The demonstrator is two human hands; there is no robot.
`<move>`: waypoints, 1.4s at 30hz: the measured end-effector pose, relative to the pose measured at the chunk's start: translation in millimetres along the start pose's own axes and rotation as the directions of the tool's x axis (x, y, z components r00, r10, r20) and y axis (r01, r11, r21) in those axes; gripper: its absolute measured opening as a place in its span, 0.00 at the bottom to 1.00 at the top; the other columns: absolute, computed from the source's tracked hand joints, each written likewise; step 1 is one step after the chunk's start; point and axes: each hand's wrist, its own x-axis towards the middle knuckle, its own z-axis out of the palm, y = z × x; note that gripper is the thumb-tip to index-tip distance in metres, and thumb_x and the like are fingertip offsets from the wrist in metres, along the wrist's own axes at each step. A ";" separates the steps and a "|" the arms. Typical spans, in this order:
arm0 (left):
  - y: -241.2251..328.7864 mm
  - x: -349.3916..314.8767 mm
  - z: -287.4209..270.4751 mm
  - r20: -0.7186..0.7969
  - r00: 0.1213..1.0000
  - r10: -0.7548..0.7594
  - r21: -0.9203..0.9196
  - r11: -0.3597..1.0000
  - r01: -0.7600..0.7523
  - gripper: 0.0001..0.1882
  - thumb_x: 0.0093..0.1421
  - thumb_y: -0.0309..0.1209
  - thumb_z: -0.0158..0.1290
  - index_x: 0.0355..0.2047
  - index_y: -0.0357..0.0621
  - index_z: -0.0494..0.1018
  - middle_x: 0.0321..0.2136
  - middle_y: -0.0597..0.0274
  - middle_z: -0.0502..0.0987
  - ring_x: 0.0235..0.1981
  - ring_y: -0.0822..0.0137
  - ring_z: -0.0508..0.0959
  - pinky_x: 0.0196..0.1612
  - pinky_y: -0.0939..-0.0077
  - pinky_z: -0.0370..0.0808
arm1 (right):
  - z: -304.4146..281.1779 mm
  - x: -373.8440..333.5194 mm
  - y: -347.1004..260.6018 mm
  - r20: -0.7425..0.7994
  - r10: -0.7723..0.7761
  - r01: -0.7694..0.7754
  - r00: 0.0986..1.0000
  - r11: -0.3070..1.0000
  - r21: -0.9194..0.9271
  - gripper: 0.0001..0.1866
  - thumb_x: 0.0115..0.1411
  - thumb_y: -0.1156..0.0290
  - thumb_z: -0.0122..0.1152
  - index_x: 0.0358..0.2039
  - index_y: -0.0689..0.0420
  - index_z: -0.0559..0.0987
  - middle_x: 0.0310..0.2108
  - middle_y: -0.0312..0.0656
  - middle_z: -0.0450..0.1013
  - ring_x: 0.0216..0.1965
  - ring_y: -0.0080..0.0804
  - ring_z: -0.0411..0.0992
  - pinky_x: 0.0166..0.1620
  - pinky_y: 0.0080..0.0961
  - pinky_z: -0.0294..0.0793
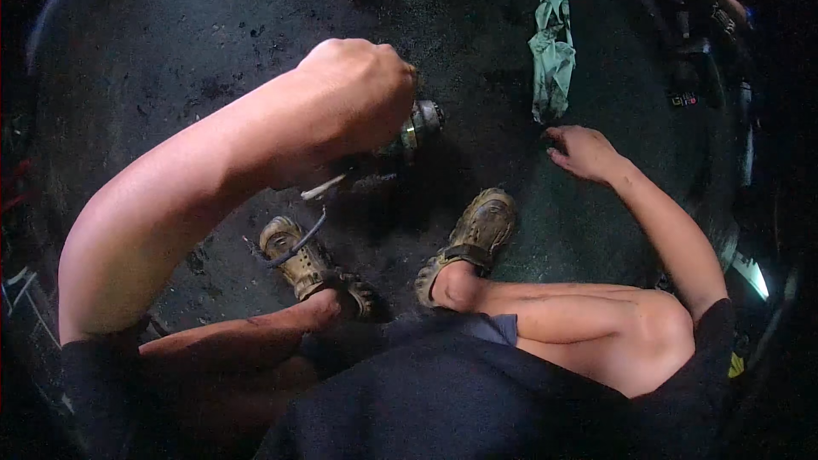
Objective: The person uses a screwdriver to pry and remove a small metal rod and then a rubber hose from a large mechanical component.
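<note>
Left to right, as we see it from the head view:

Our left hand (358, 98) is raised over the dark floor (170, 51), fingers curled tight around a metal cylindrical part (415, 129); only its ribbed silver end shows, poking out to the right of the fist. We judge its long axis runs roughly left-right, slightly tilted down toward the left, where a thin pale piece (324, 188) sticks out below the hand. A dark cable (298, 247) hangs underneath, over the left shoe (294, 257).

The right shoe (477, 234) sits below and right of the part.

Our right hand (584, 152) is well apart from the part, to its right, lying loosely open with fingers spread on the floor, holding nothing. Just above it lies a green rag (554, 30).

So the part is in the left hand only; the exposed end points toward the right hand, which is the free one.
</note>
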 end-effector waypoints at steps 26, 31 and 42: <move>3.8 -9.1 -18.6 0.018 0.995 -0.100 0.031 0.995 0.099 0.04 0.58 0.27 0.56 0.31 0.40 0.79 0.26 0.47 0.82 0.31 0.49 0.85 0.34 0.57 0.83 | -7.2 2.6 -4.4 0.043 0.002 -0.002 0.999 1.000 0.000 0.22 0.65 0.64 0.58 0.57 0.58 0.76 0.49 0.51 0.78 0.53 0.50 0.76 0.57 0.44 0.74; 6.8 -4.7 -3.8 0.044 0.992 -0.119 0.034 0.992 0.117 0.06 0.58 0.28 0.55 0.31 0.39 0.80 0.26 0.45 0.82 0.31 0.47 0.85 0.34 0.56 0.83 | -7.3 5.4 -5.0 0.030 -0.023 0.022 0.999 1.000 0.004 0.21 0.65 0.64 0.57 0.56 0.58 0.77 0.49 0.51 0.78 0.53 0.50 0.76 0.56 0.44 0.74; 5.1 -3.0 -1.7 0.006 0.998 -0.061 -0.009 0.998 0.061 0.07 0.58 0.28 0.54 0.33 0.39 0.80 0.27 0.47 0.83 0.32 0.46 0.85 0.35 0.55 0.84 | -6.7 5.6 -1.3 0.029 -0.054 0.054 0.998 0.999 0.003 0.22 0.64 0.60 0.57 0.55 0.57 0.76 0.47 0.54 0.78 0.50 0.55 0.76 0.55 0.49 0.75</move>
